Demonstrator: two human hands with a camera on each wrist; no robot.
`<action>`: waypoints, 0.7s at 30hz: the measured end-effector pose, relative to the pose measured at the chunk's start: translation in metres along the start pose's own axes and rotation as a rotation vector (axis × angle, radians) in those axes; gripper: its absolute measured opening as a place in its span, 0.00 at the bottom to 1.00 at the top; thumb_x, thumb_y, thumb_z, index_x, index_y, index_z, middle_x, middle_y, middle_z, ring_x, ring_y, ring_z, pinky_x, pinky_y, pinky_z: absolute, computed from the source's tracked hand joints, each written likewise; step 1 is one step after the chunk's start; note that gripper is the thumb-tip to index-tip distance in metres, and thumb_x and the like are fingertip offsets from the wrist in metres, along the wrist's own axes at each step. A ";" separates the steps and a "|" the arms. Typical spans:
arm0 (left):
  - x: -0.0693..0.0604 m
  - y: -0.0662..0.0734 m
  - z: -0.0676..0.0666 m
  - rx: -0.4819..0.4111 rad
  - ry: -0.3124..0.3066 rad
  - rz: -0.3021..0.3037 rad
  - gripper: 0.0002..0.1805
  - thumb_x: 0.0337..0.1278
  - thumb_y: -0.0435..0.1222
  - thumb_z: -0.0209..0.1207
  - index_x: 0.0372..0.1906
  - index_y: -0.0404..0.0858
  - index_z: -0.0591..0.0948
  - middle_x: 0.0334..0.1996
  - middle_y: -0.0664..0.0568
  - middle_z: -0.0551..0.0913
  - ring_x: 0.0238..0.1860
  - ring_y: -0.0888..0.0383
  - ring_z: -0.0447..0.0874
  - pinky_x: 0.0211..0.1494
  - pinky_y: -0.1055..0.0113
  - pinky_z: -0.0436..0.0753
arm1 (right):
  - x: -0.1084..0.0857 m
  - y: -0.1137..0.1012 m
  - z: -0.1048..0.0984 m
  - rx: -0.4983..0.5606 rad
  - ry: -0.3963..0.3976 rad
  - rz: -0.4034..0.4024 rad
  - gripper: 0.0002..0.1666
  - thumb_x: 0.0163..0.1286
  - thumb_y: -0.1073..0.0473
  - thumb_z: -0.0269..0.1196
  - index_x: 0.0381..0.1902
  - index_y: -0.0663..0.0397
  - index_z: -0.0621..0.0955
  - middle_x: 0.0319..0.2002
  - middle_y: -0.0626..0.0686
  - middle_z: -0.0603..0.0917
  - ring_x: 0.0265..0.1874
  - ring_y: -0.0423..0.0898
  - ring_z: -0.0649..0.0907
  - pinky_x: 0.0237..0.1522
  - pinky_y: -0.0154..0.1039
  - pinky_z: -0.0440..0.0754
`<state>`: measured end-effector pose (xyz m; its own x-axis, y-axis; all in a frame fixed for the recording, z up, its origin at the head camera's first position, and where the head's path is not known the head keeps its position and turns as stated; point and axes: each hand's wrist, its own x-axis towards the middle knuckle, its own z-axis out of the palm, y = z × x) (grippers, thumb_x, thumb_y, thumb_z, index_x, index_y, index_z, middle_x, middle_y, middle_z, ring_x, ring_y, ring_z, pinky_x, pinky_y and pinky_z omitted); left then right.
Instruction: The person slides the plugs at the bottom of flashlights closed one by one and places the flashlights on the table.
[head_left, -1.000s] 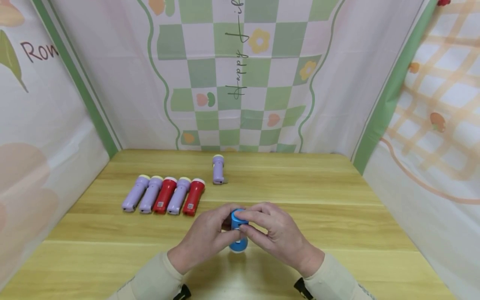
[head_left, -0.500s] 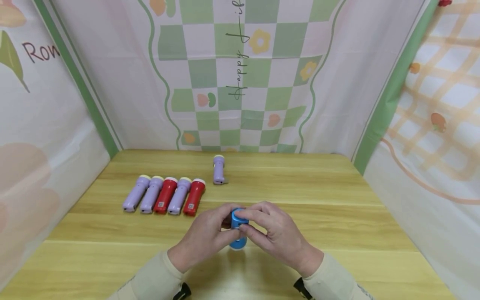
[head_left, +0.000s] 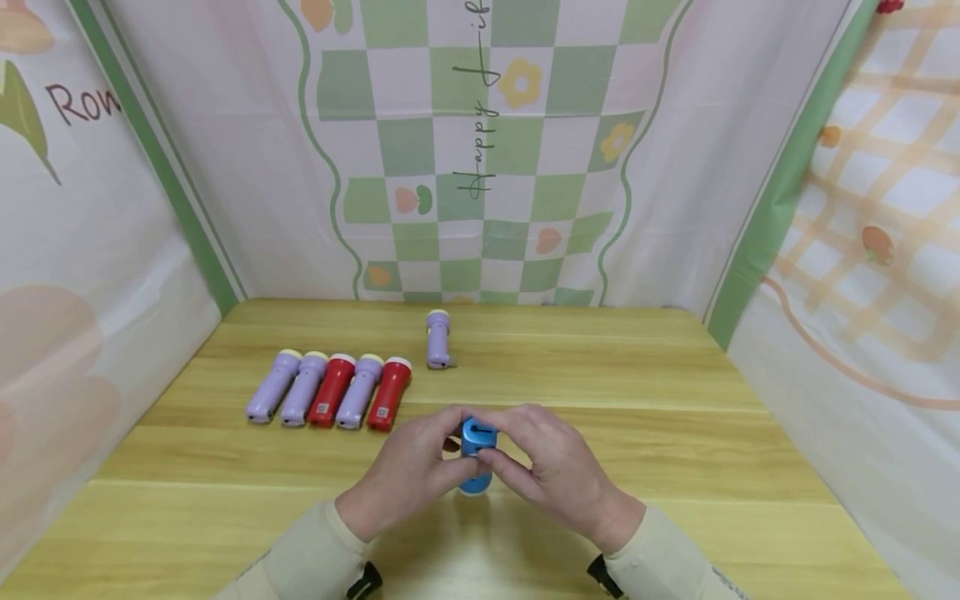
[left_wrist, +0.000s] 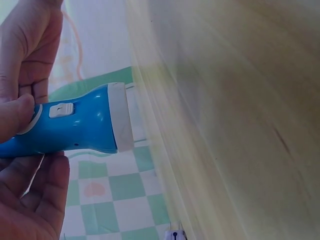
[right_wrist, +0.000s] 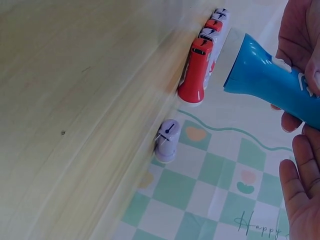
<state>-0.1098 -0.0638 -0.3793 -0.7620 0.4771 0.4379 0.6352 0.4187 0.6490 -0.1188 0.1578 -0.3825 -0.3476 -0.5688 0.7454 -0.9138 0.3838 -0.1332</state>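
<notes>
A blue flashlight (head_left: 477, 442) with a white lens rim is held lens end down over the table by both hands. My left hand (head_left: 408, 467) grips its body from the left, thumb on the near side and fingers behind. From the right, my right hand (head_left: 558, 471) pinches the tail end between thumb and index finger. That tail end shows a dark slot in the head view. A white slide switch (left_wrist: 62, 110) stands out on the flashlight's side in the left wrist view. The lens end hangs apart from the tabletop.
On the left of the wooden table (head_left: 637, 367), purple flashlights (head_left: 272, 387) and red flashlights (head_left: 390, 396) lie in a row. Another purple flashlight (head_left: 438, 340) lies alone farther back, with thin prongs out at its tail. Patterned cloth (head_left: 480, 150) walls the table's back and sides.
My right index finger has slid from the middle of the tail end to its far edge, uncovering the dark slot. The flashlight's lens end has shifted slightly away from me.
</notes>
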 end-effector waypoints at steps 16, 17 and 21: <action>0.000 0.000 0.000 -0.007 -0.003 -0.042 0.23 0.65 0.43 0.71 0.63 0.46 0.82 0.45 0.62 0.89 0.33 0.65 0.83 0.37 0.73 0.85 | -0.003 -0.001 -0.001 -0.063 -0.033 0.076 0.30 0.78 0.43 0.62 0.69 0.54 0.78 0.56 0.48 0.88 0.48 0.42 0.87 0.50 0.39 0.87; 0.000 0.000 0.000 -0.019 -0.003 -0.052 0.24 0.65 0.42 0.71 0.63 0.47 0.82 0.47 0.62 0.89 0.35 0.65 0.84 0.38 0.72 0.86 | -0.003 -0.001 -0.001 -0.063 -0.030 0.076 0.30 0.78 0.43 0.62 0.69 0.54 0.78 0.57 0.48 0.88 0.48 0.43 0.88 0.50 0.40 0.87; -0.001 -0.001 0.000 -0.062 -0.003 -0.094 0.24 0.66 0.38 0.70 0.65 0.50 0.81 0.53 0.64 0.88 0.40 0.66 0.87 0.42 0.72 0.87 | -0.004 0.001 0.000 -0.056 -0.015 0.078 0.31 0.78 0.41 0.61 0.68 0.56 0.77 0.56 0.49 0.88 0.50 0.44 0.88 0.53 0.42 0.86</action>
<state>-0.1098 -0.0645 -0.3800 -0.8176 0.4402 0.3711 0.5514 0.4131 0.7248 -0.1184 0.1612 -0.3857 -0.4208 -0.5465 0.7240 -0.8707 0.4672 -0.1534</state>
